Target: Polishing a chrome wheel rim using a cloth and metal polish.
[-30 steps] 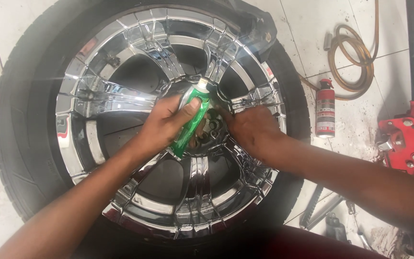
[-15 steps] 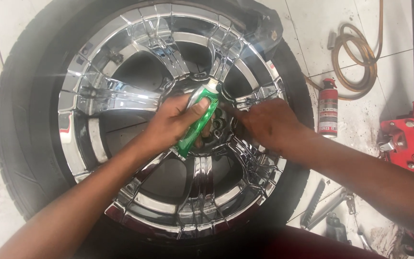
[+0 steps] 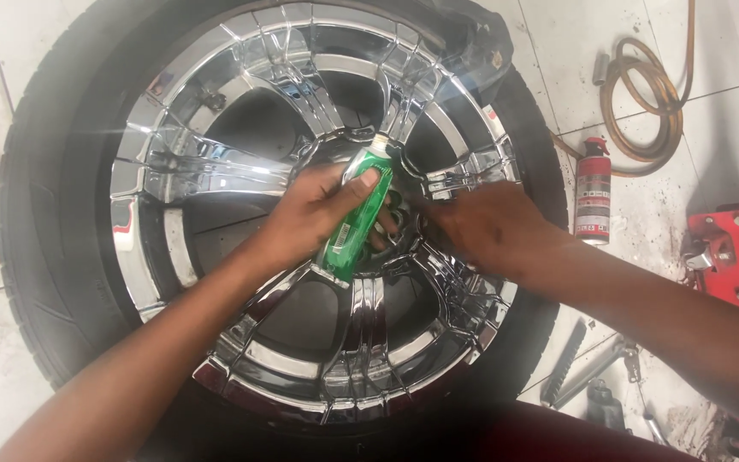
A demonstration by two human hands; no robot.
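Left hand (image 3: 318, 214) curled in a grip, right hand (image 3: 485, 227) laid flat, both forearms reaching forward.

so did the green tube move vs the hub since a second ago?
Yes. The green tube in the left hand has swung more upright, its white tip now nearer the upper spokes of the chrome wheel.

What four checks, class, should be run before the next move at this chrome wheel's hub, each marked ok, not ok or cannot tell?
1. Left hand grips green tube: ok.
2. Tube nozzle points toward the hub: ok.
3. Right hand rests at the hub of the chrome wheel: ok.
4. Tube cap off: cannot tell.
5. Red jack stands apart from the tyre: ok.
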